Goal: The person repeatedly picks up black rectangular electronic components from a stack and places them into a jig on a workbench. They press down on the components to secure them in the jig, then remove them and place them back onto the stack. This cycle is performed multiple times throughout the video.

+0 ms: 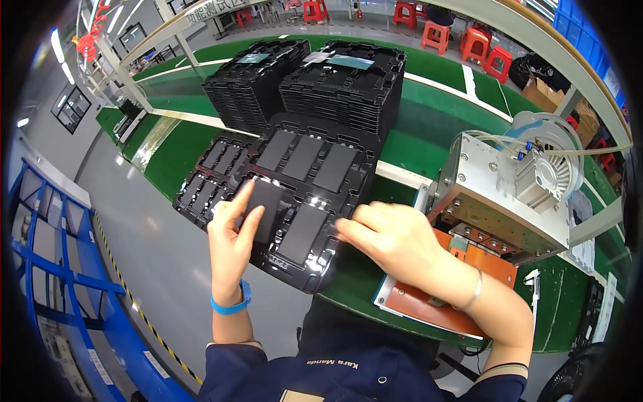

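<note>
My left hand (231,238), with a blue band at the wrist, is at the left of a black plastic tray (288,260). Its thumb and forefinger grip the edge of a flat black rectangular block (270,209), which sits slightly askew. My right hand (395,238) is closed, its fingertips pinched together by the tray's right edge; whatever they hold is hidden. Between the hands another flat black block (303,233) lies in a tray pocket. Farther back in the tray, several similar blocks (335,167) lie side by side.
Tall stacks of black trays (341,87) stand behind, on the green bench (429,141). A smaller filled tray (218,161) lies at the left. To my right is a metal press fixture (509,194) with an orange-brown base (429,305). Blue shelving (74,288) stands far left.
</note>
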Demonstrator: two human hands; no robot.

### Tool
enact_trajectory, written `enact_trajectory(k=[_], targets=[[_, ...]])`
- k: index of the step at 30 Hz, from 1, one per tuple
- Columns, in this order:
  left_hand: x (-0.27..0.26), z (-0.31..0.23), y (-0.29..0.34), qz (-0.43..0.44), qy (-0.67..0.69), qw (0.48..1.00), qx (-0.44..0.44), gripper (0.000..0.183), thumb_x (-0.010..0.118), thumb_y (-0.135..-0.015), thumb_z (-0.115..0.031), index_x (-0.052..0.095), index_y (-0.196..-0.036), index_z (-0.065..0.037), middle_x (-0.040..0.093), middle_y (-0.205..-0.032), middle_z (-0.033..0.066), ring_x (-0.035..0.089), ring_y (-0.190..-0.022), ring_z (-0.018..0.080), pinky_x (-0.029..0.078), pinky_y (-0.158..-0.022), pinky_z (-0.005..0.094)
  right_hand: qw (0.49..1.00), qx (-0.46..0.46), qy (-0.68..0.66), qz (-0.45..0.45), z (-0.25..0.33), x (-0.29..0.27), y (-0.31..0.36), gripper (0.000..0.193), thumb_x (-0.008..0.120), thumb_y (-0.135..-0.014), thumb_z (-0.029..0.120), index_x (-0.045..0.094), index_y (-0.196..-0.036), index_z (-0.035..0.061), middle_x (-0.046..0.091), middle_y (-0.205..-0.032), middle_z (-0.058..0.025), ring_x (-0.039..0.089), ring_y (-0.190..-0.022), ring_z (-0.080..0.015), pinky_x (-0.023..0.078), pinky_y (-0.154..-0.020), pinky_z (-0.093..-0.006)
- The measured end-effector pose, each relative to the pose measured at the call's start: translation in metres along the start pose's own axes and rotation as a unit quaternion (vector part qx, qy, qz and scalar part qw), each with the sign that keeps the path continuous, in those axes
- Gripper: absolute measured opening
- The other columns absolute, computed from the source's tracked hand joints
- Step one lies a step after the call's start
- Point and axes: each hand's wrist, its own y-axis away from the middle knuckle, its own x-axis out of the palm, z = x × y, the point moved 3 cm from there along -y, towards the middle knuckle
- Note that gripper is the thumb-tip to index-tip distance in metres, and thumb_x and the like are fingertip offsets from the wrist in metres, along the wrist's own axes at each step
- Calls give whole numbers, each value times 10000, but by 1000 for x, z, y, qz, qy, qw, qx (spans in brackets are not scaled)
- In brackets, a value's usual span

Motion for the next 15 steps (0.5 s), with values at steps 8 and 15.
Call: enact_trajectory(k=[8,15], targets=[[-16,-3,-4,-87,-249,962,66,313,831,-716,-188,717,-956,-23,571,-886,74,521,-841,240,451,-725,350,966,-116,89,213,8,39,-56,89,644,-759,143,669,-773,59,640,-792,-5,606,-890,-176,513,-653,-289],[-17,-5,-22,30,-379,925,-17,446,820,-702,-401,686,-890,-19,577,-844,68,576,-852,239,498,-700,363,912,-213,276,217,31,52,-56,110,663,-753,149,680,-748,40,636,-735,-6,582,-810,-139,451,-573,-259]])
